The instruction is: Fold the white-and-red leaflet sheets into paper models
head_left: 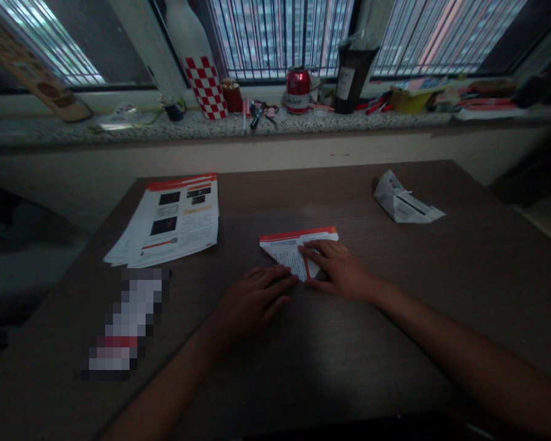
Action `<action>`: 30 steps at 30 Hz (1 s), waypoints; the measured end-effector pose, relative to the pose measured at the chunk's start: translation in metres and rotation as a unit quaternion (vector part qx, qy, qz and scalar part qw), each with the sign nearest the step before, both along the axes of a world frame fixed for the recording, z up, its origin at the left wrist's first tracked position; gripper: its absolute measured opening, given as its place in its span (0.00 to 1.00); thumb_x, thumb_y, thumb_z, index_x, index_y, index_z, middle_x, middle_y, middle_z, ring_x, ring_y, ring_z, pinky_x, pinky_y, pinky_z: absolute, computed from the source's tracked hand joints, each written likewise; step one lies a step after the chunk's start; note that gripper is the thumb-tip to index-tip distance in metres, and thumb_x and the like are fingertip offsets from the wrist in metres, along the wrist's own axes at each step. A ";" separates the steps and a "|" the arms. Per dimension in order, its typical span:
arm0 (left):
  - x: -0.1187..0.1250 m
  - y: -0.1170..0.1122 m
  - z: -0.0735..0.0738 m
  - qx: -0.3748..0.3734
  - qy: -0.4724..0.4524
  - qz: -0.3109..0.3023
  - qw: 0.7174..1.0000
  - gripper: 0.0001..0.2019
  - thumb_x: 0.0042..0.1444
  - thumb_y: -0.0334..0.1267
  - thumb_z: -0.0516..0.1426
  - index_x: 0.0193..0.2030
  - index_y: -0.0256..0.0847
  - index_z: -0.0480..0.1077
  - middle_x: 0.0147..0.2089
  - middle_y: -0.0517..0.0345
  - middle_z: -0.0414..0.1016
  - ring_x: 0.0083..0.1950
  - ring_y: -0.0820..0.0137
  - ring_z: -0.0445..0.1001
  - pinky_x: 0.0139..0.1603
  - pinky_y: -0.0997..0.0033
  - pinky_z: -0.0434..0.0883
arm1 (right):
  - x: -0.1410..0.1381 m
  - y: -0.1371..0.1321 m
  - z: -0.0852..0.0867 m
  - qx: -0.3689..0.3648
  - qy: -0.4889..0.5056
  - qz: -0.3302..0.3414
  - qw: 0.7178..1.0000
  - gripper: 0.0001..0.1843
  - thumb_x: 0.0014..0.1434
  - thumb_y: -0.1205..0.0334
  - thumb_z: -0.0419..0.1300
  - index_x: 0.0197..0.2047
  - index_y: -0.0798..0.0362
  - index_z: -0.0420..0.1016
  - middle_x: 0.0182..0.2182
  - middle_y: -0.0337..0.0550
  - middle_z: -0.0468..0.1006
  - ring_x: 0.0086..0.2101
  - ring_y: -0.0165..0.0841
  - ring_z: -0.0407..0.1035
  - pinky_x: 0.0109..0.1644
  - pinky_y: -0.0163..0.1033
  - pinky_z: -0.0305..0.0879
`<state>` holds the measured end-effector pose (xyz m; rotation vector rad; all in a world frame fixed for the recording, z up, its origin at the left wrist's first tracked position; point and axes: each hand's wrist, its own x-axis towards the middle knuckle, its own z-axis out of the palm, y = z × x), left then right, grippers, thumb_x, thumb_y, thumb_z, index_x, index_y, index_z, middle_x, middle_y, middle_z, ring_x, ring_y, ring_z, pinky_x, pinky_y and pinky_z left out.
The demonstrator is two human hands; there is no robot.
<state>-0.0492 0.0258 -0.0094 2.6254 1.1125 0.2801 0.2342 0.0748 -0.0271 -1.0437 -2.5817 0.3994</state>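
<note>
A printed sheet folded into a triangle [288, 248], with a red strip along its top edge, lies on the brown table [395, 288]. My right hand [337, 269] lies flat on its right half, fingers stretched out and pressing it down. My left hand [252, 300] rests flat on the table, fingers together, with the fingertips touching the sheet's lower point. Neither hand grips anything.
A stack of printed pages [169, 220] lies at the left of the table. A folded paper piece [404, 201] sits at the far right. A blurred object [126, 321] lies near the left front. The windowsill holds a red can [298, 90], a dark bottle [351, 76] and a checkered container [204, 79].
</note>
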 end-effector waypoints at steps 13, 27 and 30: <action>-0.003 0.005 0.002 -0.010 -0.010 0.018 1.000 0.21 0.76 0.47 0.50 0.72 0.50 0.66 0.72 0.53 0.69 0.70 0.57 0.70 0.69 0.48 0.66 | 0.001 -0.002 0.002 0.002 -0.009 0.001 1.000 0.39 0.69 0.43 0.61 0.77 0.46 0.57 0.67 0.55 0.68 0.65 0.52 0.63 0.66 0.62 0.63; -0.010 0.008 0.001 0.012 0.001 0.041 0.999 0.22 0.76 0.47 0.51 0.71 0.46 0.66 0.72 0.50 0.69 0.71 0.56 0.69 0.70 0.49 0.65 | 0.000 -0.001 0.002 0.001 -0.017 0.000 1.000 0.39 0.69 0.43 0.60 0.76 0.49 0.58 0.68 0.56 0.67 0.66 0.52 0.61 0.67 0.61 0.62; -0.011 0.010 -0.002 0.021 0.004 0.047 0.999 0.22 0.76 0.47 0.51 0.71 0.43 0.66 0.72 0.49 0.69 0.71 0.57 0.69 0.71 0.50 0.62 | 0.000 -0.001 0.002 0.001 -0.019 -0.002 1.000 0.39 0.69 0.43 0.60 0.76 0.50 0.59 0.68 0.57 0.67 0.65 0.52 0.62 0.67 0.61 0.62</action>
